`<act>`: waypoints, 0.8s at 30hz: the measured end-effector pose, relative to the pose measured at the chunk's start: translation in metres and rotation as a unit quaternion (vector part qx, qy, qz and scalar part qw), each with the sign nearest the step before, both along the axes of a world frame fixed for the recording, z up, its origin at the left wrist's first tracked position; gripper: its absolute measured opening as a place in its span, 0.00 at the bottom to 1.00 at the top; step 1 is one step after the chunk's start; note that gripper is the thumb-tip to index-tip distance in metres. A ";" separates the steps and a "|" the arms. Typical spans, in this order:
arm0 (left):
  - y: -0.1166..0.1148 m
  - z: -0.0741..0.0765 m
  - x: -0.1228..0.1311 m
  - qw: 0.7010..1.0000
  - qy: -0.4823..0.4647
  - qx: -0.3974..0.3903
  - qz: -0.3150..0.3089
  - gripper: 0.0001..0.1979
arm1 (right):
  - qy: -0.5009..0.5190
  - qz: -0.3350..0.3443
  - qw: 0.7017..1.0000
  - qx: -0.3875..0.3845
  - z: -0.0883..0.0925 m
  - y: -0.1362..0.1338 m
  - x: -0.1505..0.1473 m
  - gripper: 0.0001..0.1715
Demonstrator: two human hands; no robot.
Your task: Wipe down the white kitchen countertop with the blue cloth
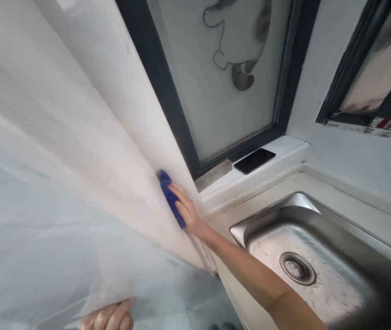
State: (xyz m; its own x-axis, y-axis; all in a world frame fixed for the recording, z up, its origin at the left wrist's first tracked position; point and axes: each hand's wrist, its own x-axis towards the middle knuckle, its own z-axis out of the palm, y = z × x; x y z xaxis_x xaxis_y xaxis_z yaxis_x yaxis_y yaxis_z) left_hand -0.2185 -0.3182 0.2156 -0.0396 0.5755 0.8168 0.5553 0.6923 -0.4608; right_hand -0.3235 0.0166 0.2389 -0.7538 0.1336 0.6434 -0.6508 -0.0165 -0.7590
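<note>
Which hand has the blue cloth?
The right hand, stretched out against the white panel, presses the blue cloth; the left hand, low down, has none.

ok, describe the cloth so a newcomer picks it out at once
Start at the steel sink at lower right, then follow the bare arm up-left to the right hand. Pressed under it against the white panel is the cloth, the only blue thing in view.
</note>
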 end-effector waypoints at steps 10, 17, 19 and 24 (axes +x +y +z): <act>0.004 0.001 -0.002 1.000 0.012 -0.003 -0.004 0.14 | -0.300 -0.107 0.947 -0.041 -0.098 -0.018 0.115 0.20; 0.003 0.000 -0.007 1.000 0.023 -0.014 -0.017 0.14 | -0.275 -0.138 0.950 -0.043 -0.091 -0.025 0.120 0.21; 0.003 -0.002 -0.006 1.000 0.018 -0.010 -0.012 0.13 | -0.238 -0.142 0.960 -0.044 -0.078 -0.025 0.114 0.23; 0.006 -0.008 0.001 1.000 -0.003 0.016 0.011 0.15 | 0.001 -0.135 0.990 -0.033 -0.008 -0.015 0.095 0.25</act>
State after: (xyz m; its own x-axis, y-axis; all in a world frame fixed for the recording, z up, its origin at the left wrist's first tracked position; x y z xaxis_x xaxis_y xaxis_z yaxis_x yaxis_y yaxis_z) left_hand -0.2174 -0.3123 0.2077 -0.0562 0.5473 0.8350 0.5429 0.7187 -0.4345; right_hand -0.2286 0.0014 0.2306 -0.6835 0.3716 0.6284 -0.6399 0.1094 -0.7607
